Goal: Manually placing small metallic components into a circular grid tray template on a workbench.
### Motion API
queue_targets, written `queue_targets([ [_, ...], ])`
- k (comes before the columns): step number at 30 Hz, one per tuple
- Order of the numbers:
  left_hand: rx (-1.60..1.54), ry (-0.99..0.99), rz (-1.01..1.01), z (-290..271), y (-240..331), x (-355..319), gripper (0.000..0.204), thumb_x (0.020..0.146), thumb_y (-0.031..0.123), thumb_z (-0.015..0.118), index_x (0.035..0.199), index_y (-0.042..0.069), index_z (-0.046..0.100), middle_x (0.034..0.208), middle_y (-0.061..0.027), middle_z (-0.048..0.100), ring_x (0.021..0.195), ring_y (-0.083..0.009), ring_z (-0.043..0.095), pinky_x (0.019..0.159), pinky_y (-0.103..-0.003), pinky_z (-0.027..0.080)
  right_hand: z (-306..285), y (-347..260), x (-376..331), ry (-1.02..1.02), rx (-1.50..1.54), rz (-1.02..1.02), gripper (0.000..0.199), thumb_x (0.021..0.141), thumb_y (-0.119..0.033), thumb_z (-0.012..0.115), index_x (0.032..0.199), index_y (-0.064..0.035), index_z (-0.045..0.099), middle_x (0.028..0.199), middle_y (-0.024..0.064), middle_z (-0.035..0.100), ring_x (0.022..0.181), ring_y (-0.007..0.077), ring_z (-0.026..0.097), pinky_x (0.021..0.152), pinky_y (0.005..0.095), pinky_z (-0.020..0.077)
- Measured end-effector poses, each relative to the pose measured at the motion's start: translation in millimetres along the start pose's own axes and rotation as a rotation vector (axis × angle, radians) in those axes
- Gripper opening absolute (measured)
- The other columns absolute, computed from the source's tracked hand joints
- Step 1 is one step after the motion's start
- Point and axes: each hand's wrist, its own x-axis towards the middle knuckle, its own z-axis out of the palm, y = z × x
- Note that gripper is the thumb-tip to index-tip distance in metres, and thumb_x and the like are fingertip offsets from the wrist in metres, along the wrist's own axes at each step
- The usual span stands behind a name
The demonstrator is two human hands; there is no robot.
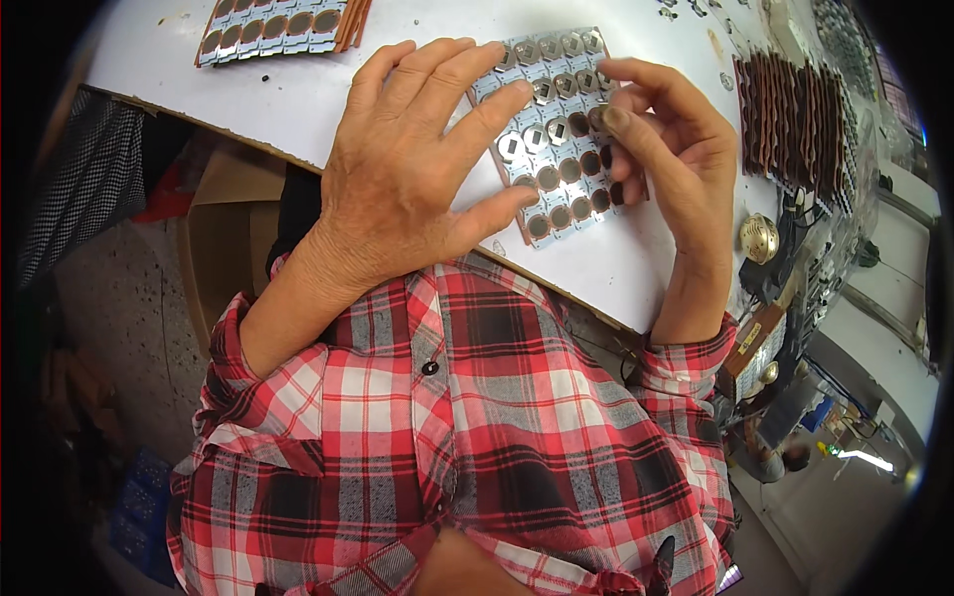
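A grey panel (556, 139) of small round sockets lies on the white table (298, 99). Its upper rows hold silvery metal discs; the lower rows show empty brown holes. My left hand (417, 169) lies flat on the panel's left side, fingers spread, pinning it down. My right hand (666, 139) is at the panel's right edge, thumb and fingertips pinched at a socket near the middle rows. Whether a disc sits under the fingertips is hidden.
Another panel (273, 25) with brown sockets lies at the table's far left. A row of brown stacked panels (795, 119) stands at the far right. A round metal bell-like part (758, 238) sits off the table's right edge. A cardboard box (224, 238) stands below.
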Motion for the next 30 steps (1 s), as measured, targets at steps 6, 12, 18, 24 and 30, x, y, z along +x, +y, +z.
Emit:
queue_targets([
  [6, -0.008, 0.015, -0.007, 0, 0, 0, 0.074, 0.064, 0.035, 0.090, 0.132, 0.013, 0.068, 0.140, -0.0133, 0.061, 0.128, -0.0354, 0.057, 0.108, -0.050, 0.043, -2, 10, 4, -0.031, -0.195, -0.040, 0.017, 0.097, -0.008, 0.073, 0.113, -0.0016, 0.074, 0.082, -0.0014, 0.070, 0.057, -0.0008, 0.054, 0.043, 0.0150, 0.0378],
  [12, -0.013, 0.018, -0.011, 0, 0, -1, 0.076, 0.063, 0.036, 0.091, 0.131, 0.013, 0.068, 0.139, -0.0129, 0.061, 0.128, -0.0350, 0.057, 0.109, -0.050, 0.042, -3, 9, 2, -0.043, -0.210, -0.036, 0.015, 0.095, -0.006, 0.075, 0.109, -0.0012, 0.074, 0.083, -0.0008, 0.073, 0.057, -0.0010, 0.055, 0.044, 0.0146, 0.0364],
  [18, 0.134, -0.024, 0.043, -12, 12, 11, 0.088, 0.053, 0.044, 0.095, 0.131, 0.013, 0.068, 0.140, -0.0131, 0.061, 0.130, -0.0348, 0.056, 0.109, -0.050, 0.041, -4, 13, 3, -0.079, -0.208, -0.082, 0.014, 0.094, -0.003, 0.075, 0.108, -0.0006, 0.074, 0.085, -0.0011, 0.073, 0.067, -0.0007, 0.059, 0.053, 0.0146, 0.0402],
  [24, 0.017, -0.011, -0.036, 0, 9, 4, 0.096, 0.049, 0.046, 0.097, 0.133, 0.012, 0.066, 0.141, -0.0141, 0.060, 0.133, -0.0352, 0.055, 0.111, -0.052, 0.040, -2, 9, 0, -0.042, -0.284, -0.117, 0.013, 0.094, 0.000, 0.074, 0.107, -0.0001, 0.074, 0.089, -0.0002, 0.074, 0.075, 0.0013, 0.063, 0.058, 0.0157, 0.0442],
  [30, -0.005, -0.018, -0.038, -1, 7, 5, 0.097, 0.051, 0.050, 0.096, 0.134, 0.010, 0.066, 0.143, -0.0152, 0.059, 0.134, -0.0363, 0.054, 0.113, -0.054, 0.038, -4, 16, 4, -0.066, -0.387, -0.215, 0.011, 0.090, 0.003, 0.075, 0.101, 0.0022, 0.076, 0.084, 0.0009, 0.070, 0.073, 0.0047, 0.064, 0.064, 0.0203, 0.0479],
])
